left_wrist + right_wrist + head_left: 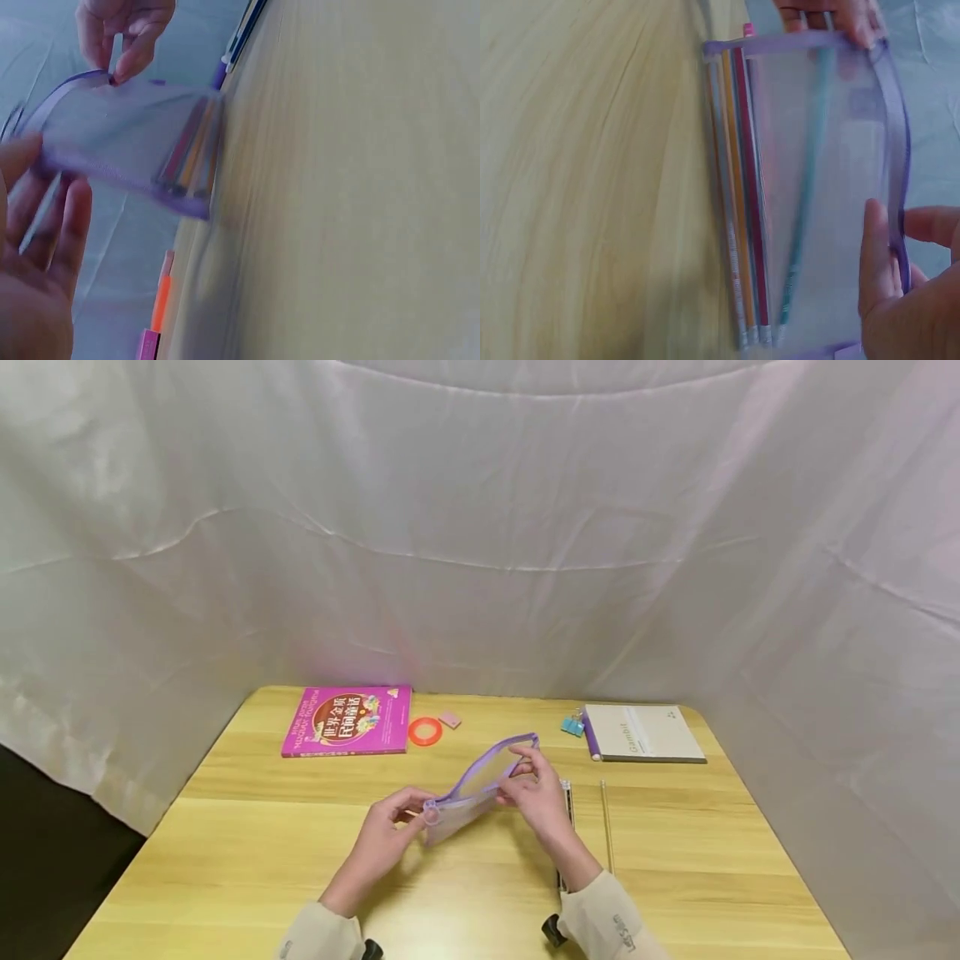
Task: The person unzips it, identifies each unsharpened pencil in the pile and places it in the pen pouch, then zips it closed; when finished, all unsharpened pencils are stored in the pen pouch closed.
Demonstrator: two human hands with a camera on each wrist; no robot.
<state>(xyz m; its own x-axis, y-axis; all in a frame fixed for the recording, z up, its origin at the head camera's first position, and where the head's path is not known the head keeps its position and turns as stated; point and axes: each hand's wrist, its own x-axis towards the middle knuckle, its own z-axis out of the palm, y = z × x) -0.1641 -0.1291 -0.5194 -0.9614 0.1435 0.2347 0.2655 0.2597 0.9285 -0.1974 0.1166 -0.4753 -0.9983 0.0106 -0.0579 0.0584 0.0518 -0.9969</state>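
Observation:
A see-through pencil case (459, 821) with purple trim is held above the wooden table, its zipped top parted. My left hand (381, 837) pinches the case at its left end, by the zip. Near the other end, the fingers of my right hand (537, 795) pinch the top edge. Inside, the right wrist view reveals several pencils (742, 195) along the bottom and a teal pencil (807, 180) leaning apart from them. Dark pencils (567, 795) lie beside my right forearm, partly hidden by it. Further right lies a single light-coloured pencil (606, 818).
Toward the back left are a magenta book (386, 718), an orange ring (425, 742) and a small pink eraser (450, 719). Blue binder clips (572, 726) and a pale notebook (656, 731) with a purple pen along its left side lie back right. Grey curtains surround the table.

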